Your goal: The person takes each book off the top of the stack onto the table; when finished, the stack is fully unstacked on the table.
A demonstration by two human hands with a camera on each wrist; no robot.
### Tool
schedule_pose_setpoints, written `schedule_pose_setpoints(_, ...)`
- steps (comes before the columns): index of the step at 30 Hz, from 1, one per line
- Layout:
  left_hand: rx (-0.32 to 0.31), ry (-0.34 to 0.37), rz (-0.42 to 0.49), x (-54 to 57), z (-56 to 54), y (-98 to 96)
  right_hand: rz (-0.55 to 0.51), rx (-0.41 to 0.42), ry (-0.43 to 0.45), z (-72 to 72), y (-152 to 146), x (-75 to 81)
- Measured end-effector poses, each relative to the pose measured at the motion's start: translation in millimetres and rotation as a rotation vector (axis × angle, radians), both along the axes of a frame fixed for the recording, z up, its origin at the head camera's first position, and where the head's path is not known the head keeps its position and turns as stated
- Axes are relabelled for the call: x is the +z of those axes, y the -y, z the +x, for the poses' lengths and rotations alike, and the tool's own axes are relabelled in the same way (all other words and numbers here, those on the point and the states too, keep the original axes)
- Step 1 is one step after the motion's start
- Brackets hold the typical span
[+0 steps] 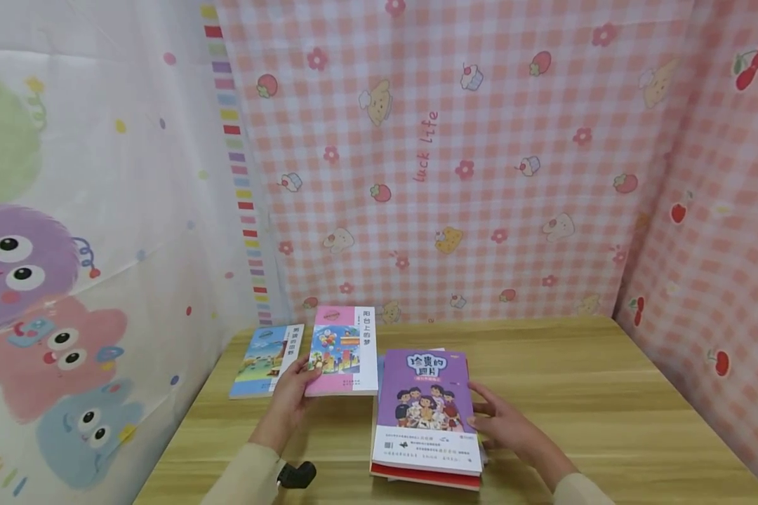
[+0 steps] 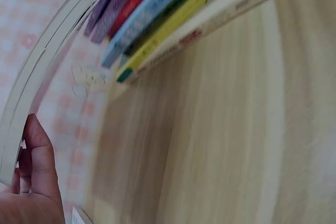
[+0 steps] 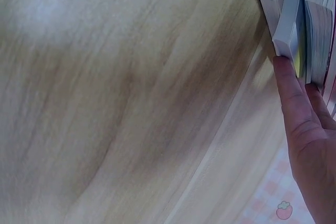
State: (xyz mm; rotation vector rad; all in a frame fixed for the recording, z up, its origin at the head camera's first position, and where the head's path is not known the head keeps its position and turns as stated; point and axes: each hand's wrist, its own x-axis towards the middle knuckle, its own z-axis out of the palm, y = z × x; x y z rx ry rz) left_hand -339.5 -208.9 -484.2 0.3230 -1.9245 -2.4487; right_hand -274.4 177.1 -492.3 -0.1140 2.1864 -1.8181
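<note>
My left hand (image 1: 293, 389) grips a pink-and-white paperback book (image 1: 337, 354) by its lower left edge, raised over the table. In the left wrist view the thumb and fingers pinch the book (image 2: 44, 72) from both faces. A stack of books, with a purple book (image 1: 426, 403) on top, lies right of it. My right hand (image 1: 505, 424) rests against the stack's right side; the right wrist view shows its extended fingers (image 3: 294, 93) touching the edges of the books (image 3: 320, 30).
A blue-and-white book (image 1: 259, 361) lies at the left of the wooden table (image 1: 556, 372). The left wrist view shows several coloured spines (image 2: 152, 22) in the stack. A pink checked cloth (image 1: 480, 231) hangs behind the table. A black strap end (image 1: 297, 475) sticks out by the left wrist.
</note>
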Motion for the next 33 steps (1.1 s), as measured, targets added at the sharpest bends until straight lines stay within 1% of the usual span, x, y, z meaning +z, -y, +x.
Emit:
schedule_pose_setpoints(4, 0.006, -0.001, 0.01, -4.0, -12.1, 5.5, 0.004, -0.001, -0.003, 0.2, -0.1, 0.1)
schedule_pose_setpoints(8, -0.005, -0.009, 0.022, -9.2, -25.6, 8.5, -0.003, 0.005, -0.015, -0.5, -2.5, -1.6)
schedule_pose_setpoints(10, -0.007, -0.007, 0.011, -12.9, -30.9, 10.6, -0.005, 0.009, -0.019, -0.8, -3.4, -3.2)
schedule_pose_setpoints(17, 0.013, 0.03, -0.026, -24.3, -47.0, 18.5, -0.039, 0.057, -0.029, -1.5, -5.0, -6.5)
schedule_pose_setpoints(19, 0.006, 0.03, -0.03, -27.1, -51.0, 19.4, -0.035, 0.058, -0.033, -1.1, -5.3, -6.3)
schedule_pose_setpoints(24, 0.026, 0.049, -0.041, -34.0, -58.8, 25.7, -0.021, 0.06, -0.038, -1.3, -4.1, -6.3)
schedule_pose_setpoints(26, 0.038, 0.065, -0.072, -35.8, -61.6, 27.7, -0.026, 0.067, -0.035, -0.8, -5.2, -6.6)
schedule_pose_setpoints(31, 0.036, 0.097, -0.174, -39.7, -66.8, 34.9, -0.039, 0.068, -0.027, -0.6, -5.5, -7.9)
schedule_pose_setpoints(33, 0.037, 0.107, -0.197, -39.5, -68.3, 36.9, -0.037, 0.065, -0.027, -1.3, -4.6, -6.7)
